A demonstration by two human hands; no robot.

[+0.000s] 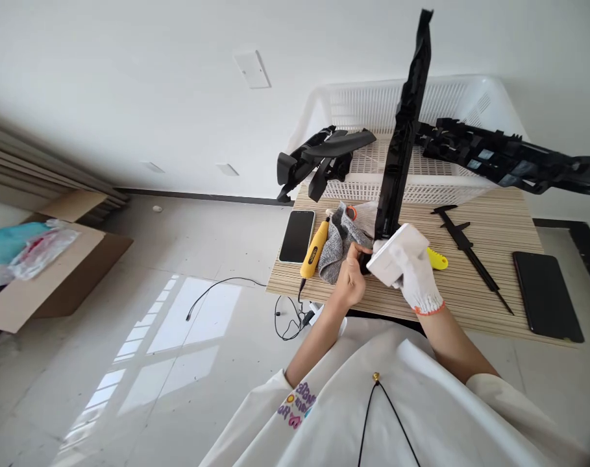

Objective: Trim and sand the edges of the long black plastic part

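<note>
White top [445,421] comes first, with a black cord [368,420] hanging from a gold bead [376,377]. Past the sleeves, the bare left hand [352,280] has its finger and thumb close together by the low end of a long black plastic strip [404,139]; I can't tell if they pinch anything. The right hand [418,275] wears a white glove and grips a flat white block [383,266], tipped just beside that same end. Maybe the glove helps it grip. The strip slants up and away, so I think its low end is here because both hands can reach it.

On the table [499,240], a black phone [548,295] sits far right, perhaps out of the way. A yellow pen-shaped tool [315,250] lies by a grey rag [333,256], handy for the left hand. A black caliper [463,243] lies right of the glove. Behind, a white plastic basket [435,185] holds more black plastic parts [341,144], poking out because they look too long.
</note>
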